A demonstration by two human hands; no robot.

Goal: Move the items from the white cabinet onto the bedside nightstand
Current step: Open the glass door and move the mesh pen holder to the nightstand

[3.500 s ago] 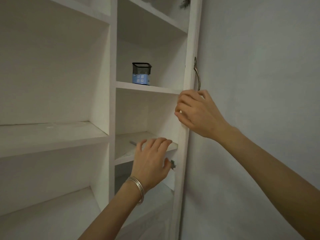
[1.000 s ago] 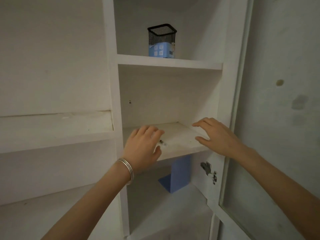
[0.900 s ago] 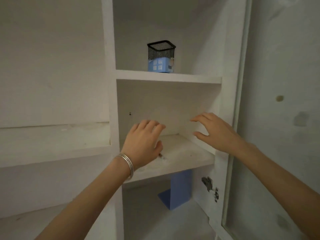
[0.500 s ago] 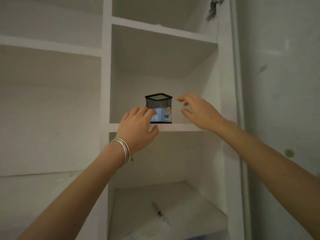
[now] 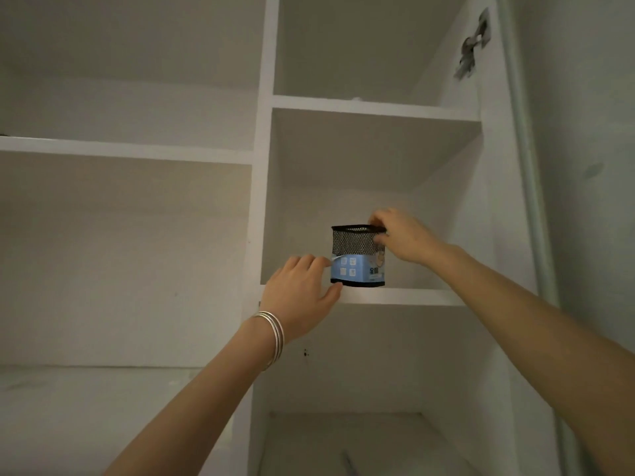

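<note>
A black mesh pen holder [image 5: 357,257] with a blue label stands at the front edge of a shelf in the white cabinet [image 5: 395,297]. My right hand [image 5: 403,240] pinches the holder's top rim at its right corner, thumb on the outside. My left hand [image 5: 302,290], with silver bangles on the wrist, cups the holder's lower left side; its fingers lie on the label and its thumb is at the base. On the shelf below lies a thin pen-like object [image 5: 347,462], dim and partly cut off by the frame's bottom edge.
The cabinet has a wide left bay with shelves [image 5: 127,149] and a narrow right bay. A metal hinge [image 5: 470,53] sits on the right wall up high. The opened door's edge [image 5: 525,201] runs down the right side.
Both hands rose from the lower shelf to the shelf with the pen holder. My right hand took hold of its rim, and my left hand closed against its side.
</note>
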